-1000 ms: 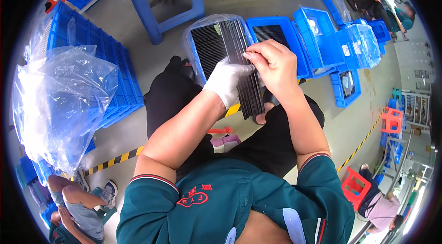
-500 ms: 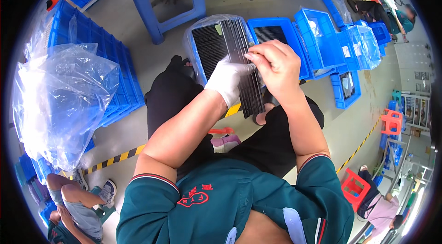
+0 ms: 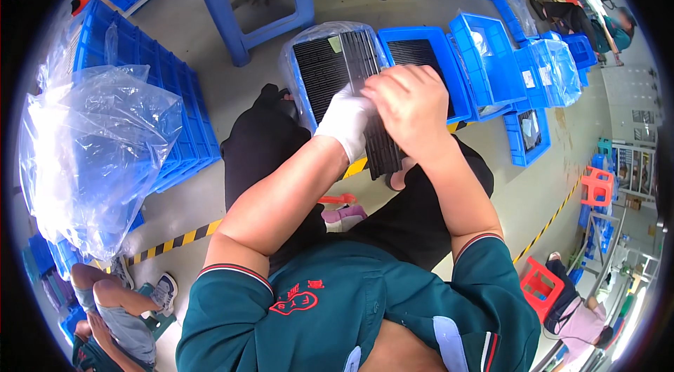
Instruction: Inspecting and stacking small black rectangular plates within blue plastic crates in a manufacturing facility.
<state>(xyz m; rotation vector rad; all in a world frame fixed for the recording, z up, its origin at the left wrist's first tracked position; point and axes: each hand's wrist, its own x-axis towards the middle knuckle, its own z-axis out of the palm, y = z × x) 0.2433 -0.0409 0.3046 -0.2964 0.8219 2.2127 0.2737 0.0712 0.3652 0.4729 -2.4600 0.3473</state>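
My left hand (image 3: pixel 344 123), in a white glove, is closed round a bundle of long thin black ribbed strips (image 3: pixel 384 151), held tilted in front of me. My bare right hand (image 3: pixel 413 109) lies over the middle of the bundle with its fingers curled in; it is slightly blurred, and what its fingertips pinch, if anything, is hidden. Beyond the hands, a plastic-lined blue bin (image 3: pixel 305 114) holds rows of similar black strips (image 3: pixel 316 77), with a small pale green piece (image 3: pixel 335 44) on top. To its right, a blue tray (image 3: pixel 458 95) holds more black strips.
Stacked blue crates (image 3: pixel 189 112) stand at left, draped with clear plastic bags (image 3: pixel 98 154). A blue stool (image 3: pixel 254 21) stands ahead. Several blue bins (image 3: pixel 484 56) are at right. Other people sit at lower left (image 3: pixel 123 309) and lower right (image 3: pixel 579 323). Yellow-black tape (image 3: pixel 175 241) crosses the floor.
My right hand has moved slightly left and turned across the bundle, its fingers now curled over the strips. My left hand and the bundle have barely shifted.
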